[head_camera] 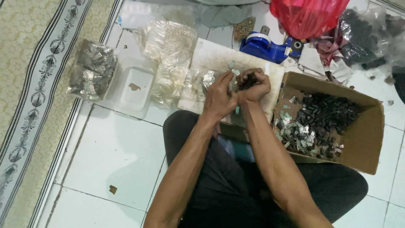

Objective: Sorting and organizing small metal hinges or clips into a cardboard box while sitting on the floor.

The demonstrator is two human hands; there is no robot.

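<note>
Left hand point(219, 95): closed, fingertips pinching a small silvery piece point(232, 65) above a white board point(211, 57). Right hand point(253, 84): touching the left, curled into a fist around a clutch of small dark parts point(247, 81) (exact kind unclear). Cardboard box point(363, 135), at 3 o'clock of the hands: holds dark cylindrical pieces point(327, 112) and silvery bits point(297, 135). Clear packets point(168, 59) at 10 o'clock; bag of silvery pieces point(92, 69) farther at 9 o'clock, beside a white tray point(130, 86). Blue tape dispenser point(265, 46) and red bag point(308, 17) at 1 o'clock. All on the tiled floor point(114, 156).
</note>
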